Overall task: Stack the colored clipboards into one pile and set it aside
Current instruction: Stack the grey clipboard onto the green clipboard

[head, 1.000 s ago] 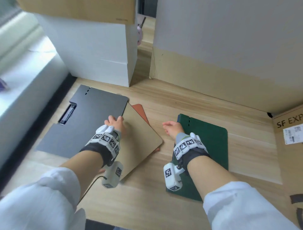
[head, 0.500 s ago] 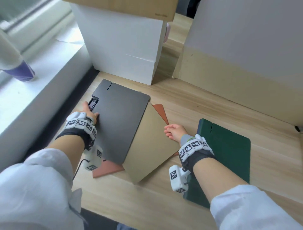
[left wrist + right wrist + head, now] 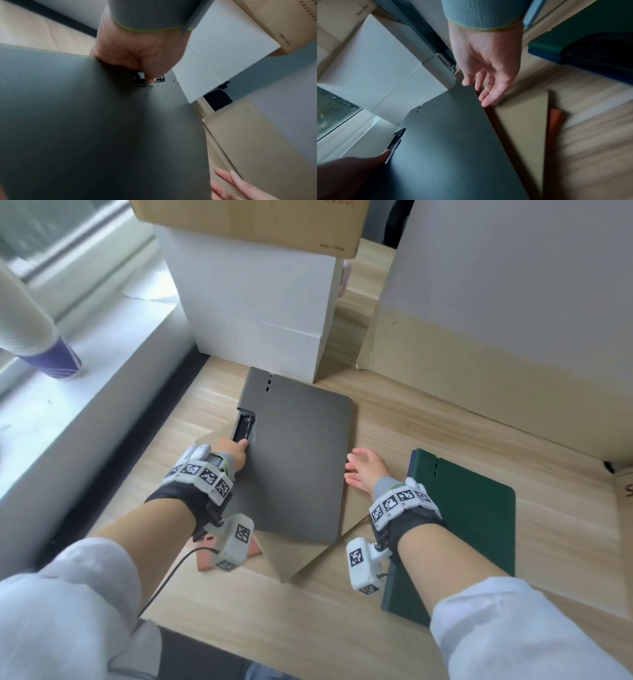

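Gripped the grey clipboard at its 9 o'clock edge with the left hand, thumb on top just below the metal clip, fingers hidden underneath. Probably chose that spot as the stiffest place to steer the board from.

Lay flat on the tan clipboard, itself over the orange clipboard. Sat skewed, both lower boards, with corners poking out at 6 and 7 o'clock, so not yet squared into a true pile.

Touched the grey board's 3 o'clock edge with the right hand, fingers straight and spread, clasping nothing. Seemingly served as a stop to align the board against.

Further toward 3 o'clock on the desk, apart from the pile, rested the green clipboard over a blue clipboard. Still to be joined with the rest before setting anything aside.
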`<state>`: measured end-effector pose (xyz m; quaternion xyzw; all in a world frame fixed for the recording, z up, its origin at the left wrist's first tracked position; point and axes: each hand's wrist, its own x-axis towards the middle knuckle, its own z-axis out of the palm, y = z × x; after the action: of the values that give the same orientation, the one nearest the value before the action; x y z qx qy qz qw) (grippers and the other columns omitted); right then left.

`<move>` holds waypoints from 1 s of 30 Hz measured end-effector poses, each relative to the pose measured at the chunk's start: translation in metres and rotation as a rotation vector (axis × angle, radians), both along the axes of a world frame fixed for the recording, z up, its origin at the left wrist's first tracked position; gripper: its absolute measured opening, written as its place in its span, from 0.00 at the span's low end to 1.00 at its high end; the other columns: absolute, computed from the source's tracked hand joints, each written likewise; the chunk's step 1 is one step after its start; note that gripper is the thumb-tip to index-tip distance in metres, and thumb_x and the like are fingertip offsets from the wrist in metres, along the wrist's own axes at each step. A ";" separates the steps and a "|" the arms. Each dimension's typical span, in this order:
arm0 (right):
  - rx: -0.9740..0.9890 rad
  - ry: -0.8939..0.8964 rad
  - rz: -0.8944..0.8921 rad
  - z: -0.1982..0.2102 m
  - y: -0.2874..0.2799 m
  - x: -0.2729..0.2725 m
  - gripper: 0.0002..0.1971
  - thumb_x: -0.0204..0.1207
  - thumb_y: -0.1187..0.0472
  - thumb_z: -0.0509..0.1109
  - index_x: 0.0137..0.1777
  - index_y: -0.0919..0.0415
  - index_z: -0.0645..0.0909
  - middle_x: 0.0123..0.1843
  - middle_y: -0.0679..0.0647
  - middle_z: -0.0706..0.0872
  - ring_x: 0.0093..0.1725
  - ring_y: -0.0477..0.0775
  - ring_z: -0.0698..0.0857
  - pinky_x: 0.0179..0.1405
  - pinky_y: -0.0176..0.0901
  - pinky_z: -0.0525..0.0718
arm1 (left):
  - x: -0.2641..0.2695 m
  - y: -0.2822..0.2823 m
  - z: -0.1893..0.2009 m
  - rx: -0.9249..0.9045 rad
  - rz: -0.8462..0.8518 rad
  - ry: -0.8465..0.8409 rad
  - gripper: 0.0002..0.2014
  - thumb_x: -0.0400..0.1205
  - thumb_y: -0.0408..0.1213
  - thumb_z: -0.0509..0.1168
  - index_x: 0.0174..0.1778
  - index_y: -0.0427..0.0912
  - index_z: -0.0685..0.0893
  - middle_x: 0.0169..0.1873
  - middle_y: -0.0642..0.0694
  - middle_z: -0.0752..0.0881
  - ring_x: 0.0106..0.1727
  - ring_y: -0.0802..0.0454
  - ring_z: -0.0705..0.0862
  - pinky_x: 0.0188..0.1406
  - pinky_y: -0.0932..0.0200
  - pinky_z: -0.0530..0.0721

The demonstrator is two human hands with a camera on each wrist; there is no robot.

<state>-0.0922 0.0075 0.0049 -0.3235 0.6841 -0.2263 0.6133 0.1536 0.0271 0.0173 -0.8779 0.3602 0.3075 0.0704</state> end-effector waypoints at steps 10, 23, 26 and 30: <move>-0.035 0.382 -0.071 0.017 0.016 -0.118 0.19 0.83 0.60 0.57 0.64 0.76 0.74 0.60 0.71 0.81 0.55 0.60 0.80 0.54 0.47 0.74 | -0.127 0.004 0.004 -0.115 -0.096 0.410 0.22 0.89 0.37 0.48 0.71 0.23 0.71 0.70 0.26 0.76 0.73 0.31 0.74 0.71 0.46 0.69; 0.047 0.497 -0.397 0.010 0.094 -0.276 0.20 0.80 0.62 0.63 0.72 0.62 0.76 0.72 0.58 0.80 0.70 0.61 0.79 0.69 0.48 0.73 | -0.272 0.043 0.002 0.156 -0.543 0.581 0.09 0.83 0.33 0.61 0.45 0.31 0.83 0.37 0.38 0.85 0.34 0.44 0.85 0.51 0.50 0.88; 0.064 0.494 -0.424 0.009 0.106 -0.289 0.21 0.79 0.63 0.65 0.72 0.62 0.76 0.72 0.56 0.80 0.70 0.59 0.79 0.68 0.44 0.73 | -0.286 0.049 -0.001 0.131 -0.616 0.507 0.06 0.82 0.33 0.62 0.41 0.38 0.72 0.30 0.41 0.82 0.41 0.41 0.86 0.56 0.47 0.87; 0.074 0.469 -0.451 0.002 0.110 -0.293 0.21 0.78 0.64 0.66 0.72 0.62 0.76 0.73 0.56 0.80 0.70 0.59 0.79 0.68 0.42 0.72 | -0.289 0.049 0.000 0.109 -0.676 0.428 0.07 0.82 0.34 0.62 0.45 0.38 0.69 0.33 0.41 0.83 0.40 0.45 0.85 0.50 0.50 0.86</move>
<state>-0.3853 0.1178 0.0070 -0.1848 0.8689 -0.2507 0.3848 -0.1357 0.0765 0.0174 -0.6211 0.6183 0.4616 0.1373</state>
